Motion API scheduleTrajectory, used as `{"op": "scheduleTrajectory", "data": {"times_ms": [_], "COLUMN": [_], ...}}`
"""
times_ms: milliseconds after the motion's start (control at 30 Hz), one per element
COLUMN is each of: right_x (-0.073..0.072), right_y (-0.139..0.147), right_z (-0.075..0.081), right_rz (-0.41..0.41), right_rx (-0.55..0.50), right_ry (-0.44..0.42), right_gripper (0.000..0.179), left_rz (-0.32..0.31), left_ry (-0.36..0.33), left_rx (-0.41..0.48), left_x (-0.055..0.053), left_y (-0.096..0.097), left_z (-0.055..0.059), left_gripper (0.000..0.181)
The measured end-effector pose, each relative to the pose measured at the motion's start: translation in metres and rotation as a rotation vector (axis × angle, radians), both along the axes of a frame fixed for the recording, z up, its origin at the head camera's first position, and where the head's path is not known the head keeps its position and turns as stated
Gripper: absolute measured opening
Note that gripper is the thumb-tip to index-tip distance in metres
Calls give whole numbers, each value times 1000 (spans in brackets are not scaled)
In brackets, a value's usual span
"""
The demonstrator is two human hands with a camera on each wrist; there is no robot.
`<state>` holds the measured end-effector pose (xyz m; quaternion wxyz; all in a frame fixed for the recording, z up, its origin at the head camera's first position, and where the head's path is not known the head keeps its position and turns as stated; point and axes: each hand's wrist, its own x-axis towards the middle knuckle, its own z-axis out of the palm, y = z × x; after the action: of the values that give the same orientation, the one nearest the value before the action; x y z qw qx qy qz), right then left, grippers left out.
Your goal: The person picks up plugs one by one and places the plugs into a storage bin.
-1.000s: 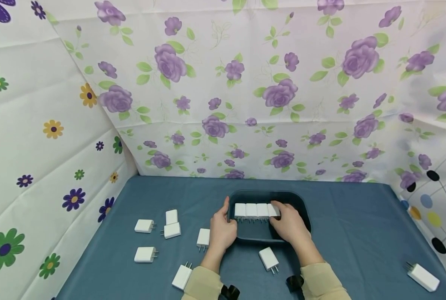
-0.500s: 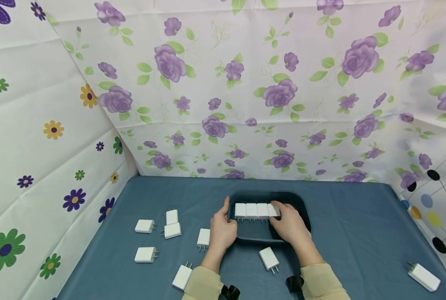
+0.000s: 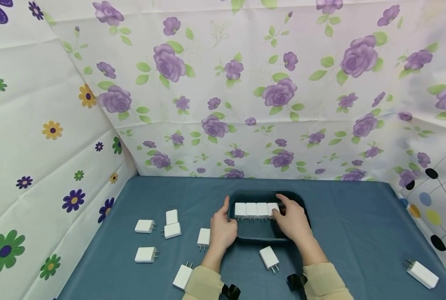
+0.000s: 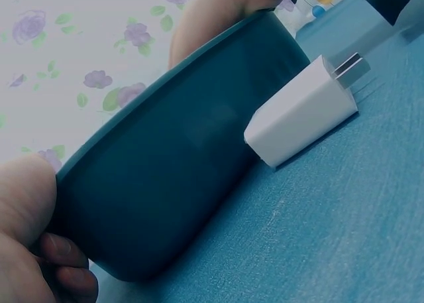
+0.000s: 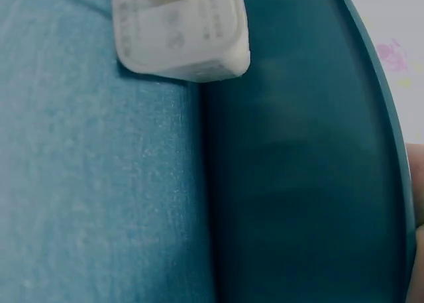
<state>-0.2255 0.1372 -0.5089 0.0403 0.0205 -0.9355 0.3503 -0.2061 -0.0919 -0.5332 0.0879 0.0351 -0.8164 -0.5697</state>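
A dark teal plastic tray [image 3: 260,240] holds a row of several white wall chargers [image 3: 251,211], side by side with prongs facing the front. My left hand [image 3: 223,229] grips the tray's left end, thumb at the rim and fingers curled against the outer wall, as the left wrist view shows. Inside the tray, my right hand [image 3: 292,221] is at the row's right end. Its thumb is at the rightmost charger [image 3: 273,209], while the index finger extends toward the far wall. A loose charger [image 4: 301,111] lies just in front of the tray.
Left of the tray, several loose chargers [image 3: 146,254] are scattered on the blue-grey tablecloth [image 3: 106,271]. One more charger [image 3: 422,274] lies far to the right. A flowered curtain [image 3: 253,137] stands behind the table.
My right hand has eased off the rightmost charger; its index finger has lifted and straightened toward the far wall. The left hand and tray stay in place.
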Motion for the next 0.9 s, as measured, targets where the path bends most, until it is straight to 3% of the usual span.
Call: {"op": "scheduleTrajectory", "data": {"times_ms": [133, 233, 367, 433, 567, 700, 900], "right_x": [1, 7, 22, 29, 45, 56, 73], "right_y": [4, 14, 37, 52, 89, 131, 190], "right_z": [3, 6, 12, 15, 25, 32, 38], "right_rz": [-24, -33, -7, 3, -31, -125, -251], "right_rx": [-101, -231, -441, -481, -377, -213, 45], "right_ry": [153, 225, 191, 157, 142, 116, -79], "right_gripper": [45, 37, 38, 41, 45, 49, 63], "left_rz": [9, 3, 6, 11, 17, 15, 16], "left_ry": [-7, -16, -20, -22, -19, -25, -12], "left_rx": [-1, 4, 12, 14, 17, 23, 32], "left_x": [-2, -2, -1, 0, 0, 1, 1], "left_y": [2, 4, 5, 4, 2, 0, -1], "left_z": [-1, -1, 0, 0, 0, 1, 1], "left_gripper": [82, 83, 83, 83, 82, 82, 81]}}
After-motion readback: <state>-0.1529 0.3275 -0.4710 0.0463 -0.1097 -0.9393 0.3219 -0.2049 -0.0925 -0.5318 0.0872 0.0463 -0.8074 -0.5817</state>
